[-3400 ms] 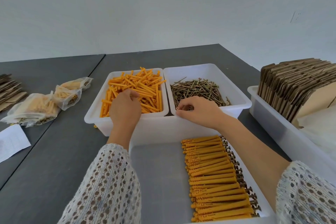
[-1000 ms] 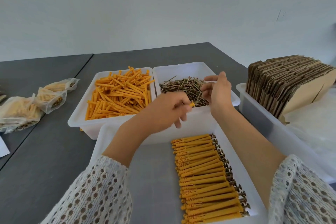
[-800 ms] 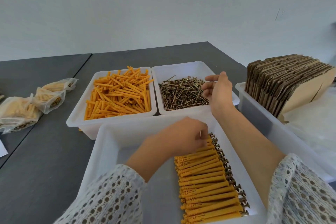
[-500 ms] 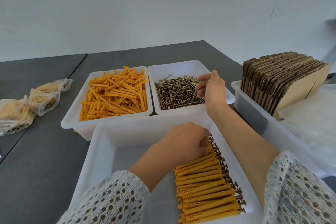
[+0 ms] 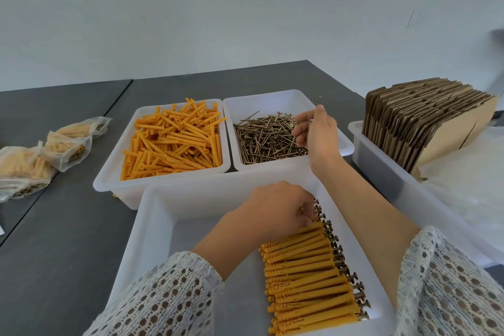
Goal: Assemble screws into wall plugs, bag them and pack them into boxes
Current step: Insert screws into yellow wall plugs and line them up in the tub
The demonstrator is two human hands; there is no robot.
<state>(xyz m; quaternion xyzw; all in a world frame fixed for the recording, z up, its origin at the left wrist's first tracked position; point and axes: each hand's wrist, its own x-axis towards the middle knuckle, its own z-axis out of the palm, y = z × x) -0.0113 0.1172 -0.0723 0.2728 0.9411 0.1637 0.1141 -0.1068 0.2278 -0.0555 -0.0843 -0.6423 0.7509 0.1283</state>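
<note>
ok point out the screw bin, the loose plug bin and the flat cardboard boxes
screw bin [image 5: 275, 99]: head view, bare far wall
loose plug bin [image 5: 109, 180]: head view, near-left rim
flat cardboard boxes [image 5: 425, 109]: head view, top edges of the stack

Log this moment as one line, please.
left hand: setting plug at far end of assembled row | right hand: pinching screw over screw bin | phase: assembly

Packing workbench, small workshop: grey table [image 5: 68, 226], bins of plugs [image 5: 174, 139] and screws [image 5: 267, 139], flat cartons [image 5: 425, 117], bare wall [image 5: 218, 8].
</note>
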